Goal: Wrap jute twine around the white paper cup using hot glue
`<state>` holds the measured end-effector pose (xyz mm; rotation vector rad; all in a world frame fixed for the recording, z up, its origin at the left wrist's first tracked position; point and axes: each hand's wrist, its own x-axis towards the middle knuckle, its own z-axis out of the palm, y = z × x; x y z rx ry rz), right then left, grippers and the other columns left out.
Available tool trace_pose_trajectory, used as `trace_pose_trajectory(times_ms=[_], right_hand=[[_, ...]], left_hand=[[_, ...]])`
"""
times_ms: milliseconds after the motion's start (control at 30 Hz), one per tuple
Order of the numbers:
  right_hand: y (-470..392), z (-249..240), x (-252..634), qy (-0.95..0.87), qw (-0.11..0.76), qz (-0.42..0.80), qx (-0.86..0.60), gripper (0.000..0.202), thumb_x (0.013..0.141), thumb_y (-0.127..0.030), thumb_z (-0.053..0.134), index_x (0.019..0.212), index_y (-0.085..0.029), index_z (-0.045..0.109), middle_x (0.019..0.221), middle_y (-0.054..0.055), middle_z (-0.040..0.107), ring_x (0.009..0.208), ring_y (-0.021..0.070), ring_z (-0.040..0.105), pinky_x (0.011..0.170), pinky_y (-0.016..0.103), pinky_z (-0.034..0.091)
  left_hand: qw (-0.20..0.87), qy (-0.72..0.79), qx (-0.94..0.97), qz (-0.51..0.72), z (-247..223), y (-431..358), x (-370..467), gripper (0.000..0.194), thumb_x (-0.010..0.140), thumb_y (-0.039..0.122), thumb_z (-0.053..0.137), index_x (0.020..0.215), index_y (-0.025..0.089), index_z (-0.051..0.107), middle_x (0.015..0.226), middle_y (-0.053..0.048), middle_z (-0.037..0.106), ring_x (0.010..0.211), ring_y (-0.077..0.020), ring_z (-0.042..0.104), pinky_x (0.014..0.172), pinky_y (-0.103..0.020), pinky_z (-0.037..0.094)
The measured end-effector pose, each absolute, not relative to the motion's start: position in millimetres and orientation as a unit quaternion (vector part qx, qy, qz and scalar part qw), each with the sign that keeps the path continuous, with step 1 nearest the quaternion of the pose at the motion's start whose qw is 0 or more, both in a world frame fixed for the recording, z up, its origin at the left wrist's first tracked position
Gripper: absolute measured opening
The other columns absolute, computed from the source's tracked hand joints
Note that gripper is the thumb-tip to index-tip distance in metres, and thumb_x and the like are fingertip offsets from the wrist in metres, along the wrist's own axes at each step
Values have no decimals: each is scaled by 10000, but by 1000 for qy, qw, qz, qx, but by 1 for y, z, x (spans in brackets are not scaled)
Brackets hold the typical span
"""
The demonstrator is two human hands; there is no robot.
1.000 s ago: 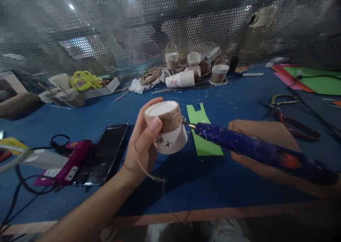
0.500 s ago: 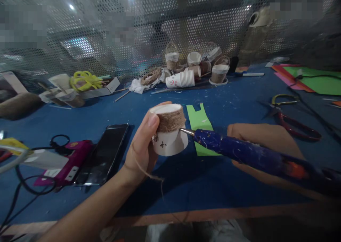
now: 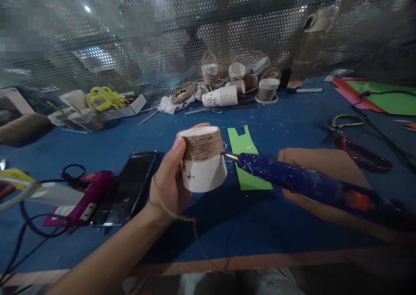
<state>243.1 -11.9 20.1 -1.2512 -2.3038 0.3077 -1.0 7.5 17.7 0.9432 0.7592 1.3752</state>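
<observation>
A left hand [image 3: 167, 180] clasps a white paper cup [image 3: 206, 176], its upper part wrapped in twine [image 3: 203, 147], above a blue table [image 3: 260, 230], while a right hand [image 3: 316, 158], partly hidden, grips a blue glue gun [image 3: 292, 178] whose metal tip meets the band's lower edge. The gun's front end crosses over a green paper strip [image 3: 245, 147], hiding part of it. Scissors [image 3: 345, 142] lie beyond the right hand, near a black cable [image 3: 383, 132]; a phone [image 3: 134, 180] and magenta power strip [image 3: 97, 184] sit left. Behind, stacked paper cups [image 3: 221, 96] lie sideways beside twine-wrapped baskets [image 3: 267, 92], before a perforated screen [image 3: 182, 9].
</observation>
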Motion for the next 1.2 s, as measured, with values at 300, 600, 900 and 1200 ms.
trace_pose_trajectory(times_ms=[300, 600, 900, 1200], right_hand=[[15, 2, 249, -836, 272, 70, -471, 144, 819, -234, 613, 956, -210, 575, 911, 57, 686, 730, 226, 648, 624, 332, 449], [32, -13, 253, -807, 228, 87, -538, 565, 832, -305, 651, 1375, -195, 541, 1305, 143, 631, 1024, 337, 698, 875, 498, 550], [33, -13, 252, -852, 264, 57, -449, 345, 850, -210, 593, 1183, -153, 665, 1248, 168, 689, 1229, 372, 589, 1046, 552, 466], [-9, 12, 223, -771, 178, 486, -370, 252, 950, -363, 690, 1181, -263, 701, 752, -44, 648, 644, 126, 553, 599, 248, 436]], left_hand=[[615, 336, 433, 567, 14, 14, -4, 528, 866, 540, 715, 1293, 250, 605, 960, -34, 769, 741, -222, 772, 650, -324, 629], [626, 362, 508, 469, 3, 15, -8, 862, 610, 295, 973, 1321, 332, 487, 1203, -18, 687, 980, -208, 740, 858, -317, 615], [436, 348, 671, 489, -6, 18, -8, 825, 699, 206, 894, 1348, 314, 395, 1289, -52, 599, 1072, -203, 663, 884, -318, 591], [211, 375, 768, 474, -11, 15, -6, 772, 801, 226, 827, 1438, 282, 394, 1483, -111, 509, 1338, -282, 530, 1168, -416, 391]])
